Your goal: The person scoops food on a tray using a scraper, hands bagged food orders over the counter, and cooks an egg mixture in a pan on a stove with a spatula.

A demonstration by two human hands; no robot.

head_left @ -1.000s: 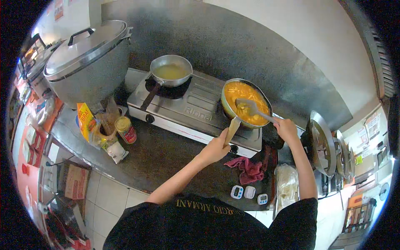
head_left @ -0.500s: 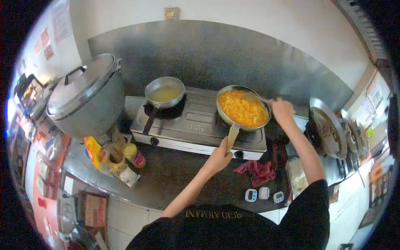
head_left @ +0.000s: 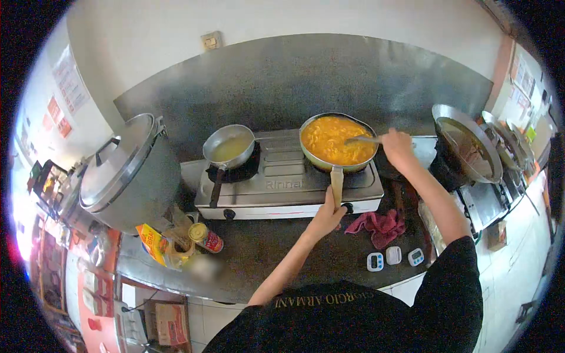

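My left hand (head_left: 326,219) is wrapped round the pale handle of a frying pan (head_left: 337,182) on the right burner. Orange, saucy food (head_left: 335,138) with pale pieces fills the pan. At the pan's right rim, my right hand (head_left: 397,147) grips a metal spoon or spatula (head_left: 362,139); its working end dips into the food, so its exact shape is hidden. On the left burner sits a small saucepan (head_left: 229,147) with yellowish liquid and a dark handle pointing toward me.
A two-burner gas stove (head_left: 282,185) stands against a metal backsplash. To its left are a big lidded pot (head_left: 135,182), a can (head_left: 207,238) and a yellow packet (head_left: 152,242). A dark red cloth (head_left: 379,228), small timers (head_left: 375,262) and a large wok (head_left: 468,144) are on the right.
The utensil has shifted within the food, toward the pan's right side, with my right hand. My left hand keeps its hold on the handle. The camera view has turned slightly.
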